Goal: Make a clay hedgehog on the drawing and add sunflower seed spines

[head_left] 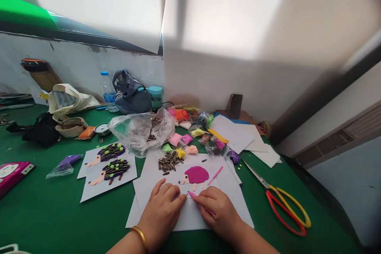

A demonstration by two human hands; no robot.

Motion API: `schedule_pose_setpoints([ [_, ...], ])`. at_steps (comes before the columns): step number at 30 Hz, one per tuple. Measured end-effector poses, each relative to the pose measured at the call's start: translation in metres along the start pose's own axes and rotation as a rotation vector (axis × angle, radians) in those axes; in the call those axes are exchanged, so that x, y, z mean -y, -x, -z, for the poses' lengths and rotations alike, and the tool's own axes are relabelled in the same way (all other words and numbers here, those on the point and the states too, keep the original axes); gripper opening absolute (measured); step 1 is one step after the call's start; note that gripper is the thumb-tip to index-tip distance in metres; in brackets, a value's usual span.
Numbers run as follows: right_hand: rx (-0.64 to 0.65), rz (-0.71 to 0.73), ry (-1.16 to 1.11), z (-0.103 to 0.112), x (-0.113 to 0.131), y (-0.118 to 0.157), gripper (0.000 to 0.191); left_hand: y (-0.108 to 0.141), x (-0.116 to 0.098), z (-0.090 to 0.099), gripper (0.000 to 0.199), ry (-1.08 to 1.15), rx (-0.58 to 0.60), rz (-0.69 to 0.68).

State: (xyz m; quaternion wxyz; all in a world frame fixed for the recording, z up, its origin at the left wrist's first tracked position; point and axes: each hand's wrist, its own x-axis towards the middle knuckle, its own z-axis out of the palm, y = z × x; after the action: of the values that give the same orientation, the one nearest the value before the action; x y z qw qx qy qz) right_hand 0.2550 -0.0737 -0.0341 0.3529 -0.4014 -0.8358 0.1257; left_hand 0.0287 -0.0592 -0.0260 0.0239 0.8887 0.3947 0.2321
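My right hand is closed around a pink plastic clay tool, its flat tip resting on the white paper. A tiny dark bit lies at that tip. My left hand, with a gold bangle at the wrist, lies on the paper with fingers spread, the index fingertip close to the dark bit. Just beyond the hands is a clay hedgehog with a magenta body and peach face and legs. Another thin pink stick lies to its right. Sunflower seeds are heaped behind the left hand.
Two finished-looking hedgehog pictures lie at left. Behind are a plastic bag of seeds and several coloured clay packets. Large scissors lie open at right, near stacked paper. A phone leans against the wall.
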Motion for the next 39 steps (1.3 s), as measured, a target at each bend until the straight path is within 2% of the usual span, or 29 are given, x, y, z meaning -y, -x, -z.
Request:
schedule_pose_setpoints([
  [10,-0.061,-0.091,-0.082,0.005,0.001,-0.002,0.031,0.000,0.000,0.000,0.024,-0.001,0.011,0.006],
  [21,0.023,-0.408,-0.184,0.004,-0.001,-0.010,0.024,0.000,0.000,0.002,0.025,-0.029,0.014,-0.015],
  [39,0.050,-0.435,-0.191,0.004,0.000,-0.015,0.026,-0.001,0.000,0.002,0.028,-0.036,0.012,-0.018],
])
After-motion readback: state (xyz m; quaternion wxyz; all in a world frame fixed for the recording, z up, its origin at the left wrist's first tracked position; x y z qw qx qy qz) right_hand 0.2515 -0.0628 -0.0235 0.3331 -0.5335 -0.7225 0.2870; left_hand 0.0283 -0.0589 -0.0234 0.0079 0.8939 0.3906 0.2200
